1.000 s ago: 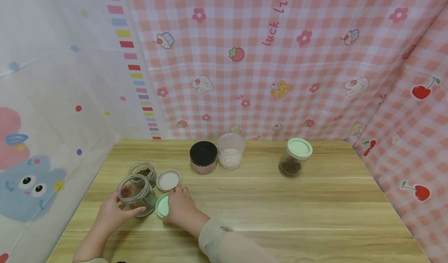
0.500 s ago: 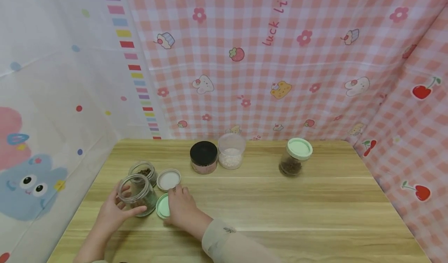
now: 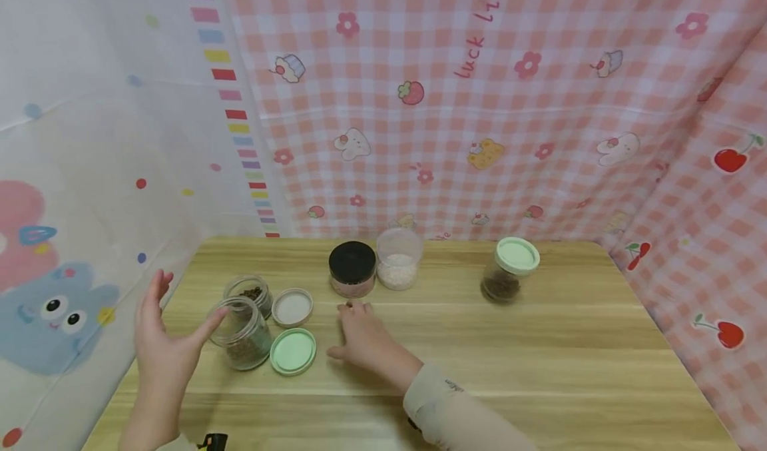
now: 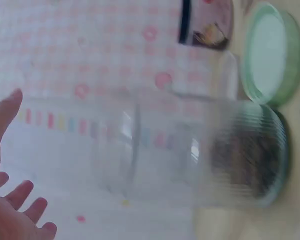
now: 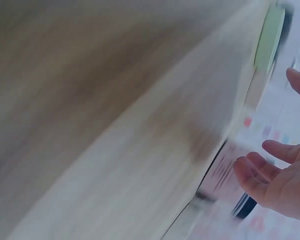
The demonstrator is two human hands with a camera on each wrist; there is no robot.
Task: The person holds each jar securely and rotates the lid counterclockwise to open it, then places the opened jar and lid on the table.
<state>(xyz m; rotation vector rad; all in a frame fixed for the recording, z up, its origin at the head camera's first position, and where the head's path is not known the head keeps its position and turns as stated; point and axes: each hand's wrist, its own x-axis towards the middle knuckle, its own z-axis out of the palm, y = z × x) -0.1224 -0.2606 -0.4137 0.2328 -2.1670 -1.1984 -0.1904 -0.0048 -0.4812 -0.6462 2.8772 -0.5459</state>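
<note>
My left hand [image 3: 168,351] has its fingers spread and its thumb out, just left of an open glass jar [image 3: 246,348]. In the left wrist view a gap shows between the hand and the jar, which has dark brown contents [image 4: 250,157] at its bottom. A pale green lid [image 3: 293,352] lies right of this jar, inner side up. Over the table, right of that lid, is my right hand [image 3: 368,341], its fingers loosely extended and holding nothing. Ahead of its fingertips stands a pink jar [image 3: 352,284] with a black lid.
Behind the open jar stand another glass jar [image 3: 263,301] with brown bits and a white-lined lid [image 3: 292,307]. A clear container [image 3: 398,271] with white grains touches or nearly touches the black-lidded jar. A green-lidded jar [image 3: 506,278] stands at the right. Printed cloth encloses the table.
My left hand has let go of the open glass jar and drawn back left. My right hand has left the green lid and moved right. The jars and lids stay in place.
</note>
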